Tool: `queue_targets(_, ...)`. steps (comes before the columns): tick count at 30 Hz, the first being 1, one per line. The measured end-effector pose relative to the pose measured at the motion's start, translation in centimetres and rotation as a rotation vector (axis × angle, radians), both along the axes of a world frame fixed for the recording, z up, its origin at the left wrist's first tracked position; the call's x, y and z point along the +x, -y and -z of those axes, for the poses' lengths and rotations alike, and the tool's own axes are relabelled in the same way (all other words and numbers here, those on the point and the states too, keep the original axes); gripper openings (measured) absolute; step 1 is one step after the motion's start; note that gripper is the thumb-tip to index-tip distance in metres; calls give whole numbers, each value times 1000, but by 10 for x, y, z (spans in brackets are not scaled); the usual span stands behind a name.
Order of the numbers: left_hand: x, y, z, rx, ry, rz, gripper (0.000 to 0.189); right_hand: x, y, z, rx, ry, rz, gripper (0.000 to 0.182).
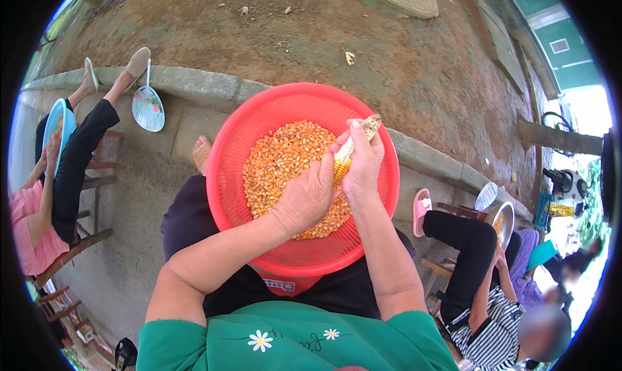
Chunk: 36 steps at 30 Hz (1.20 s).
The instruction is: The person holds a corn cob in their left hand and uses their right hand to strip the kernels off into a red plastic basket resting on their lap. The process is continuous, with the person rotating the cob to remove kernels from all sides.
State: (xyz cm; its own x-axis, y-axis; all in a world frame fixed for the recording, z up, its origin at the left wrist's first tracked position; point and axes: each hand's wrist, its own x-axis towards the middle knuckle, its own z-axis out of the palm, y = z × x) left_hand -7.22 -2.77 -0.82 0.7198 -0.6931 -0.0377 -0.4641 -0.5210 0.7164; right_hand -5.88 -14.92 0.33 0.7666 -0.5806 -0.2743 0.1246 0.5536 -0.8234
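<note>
A red plastic mesh basket [228, 142] rests on my lap, holding a heap of loose orange corn kernels [282, 162]. Over its right part I hold a corn cob [346, 153], tilted, with its upper part bare and yellow kernels still on the lower part. My right hand [362, 159] is wrapped around the cob from the right, thumb near its upper end. My left hand [308, 193] presses against the cob's lower part from the left, its fingers partly hidden.
On the left a seated person holds a light blue basin [72, 123]; a hand fan [148, 109] lies near their foot. At right another seated person holds a metal bowl [508, 225]. A stone curb [194, 82] runs past the basket, with bare soil [301, 40] beyond.
</note>
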Motion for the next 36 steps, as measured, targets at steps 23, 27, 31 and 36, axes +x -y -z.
queue_targets(23, -8, -22, 0, -624, -552, 69, 57, -23, 1, -10, 18, -43, -355, 23)
queue_targets(27, -12, -17, -17, -642, -534, -102, 64, -24, -10, -9, -140, -119, -357, 26)
queue_targets(31, -17, -19, -21, -403, -399, 39, 75, -28, -2, -10, -186, -123, -384, 25)
queue_targets(36, -3, -25, -31, -243, -529, 171, 62, -34, 6, -11, -161, -106, -399, 23)
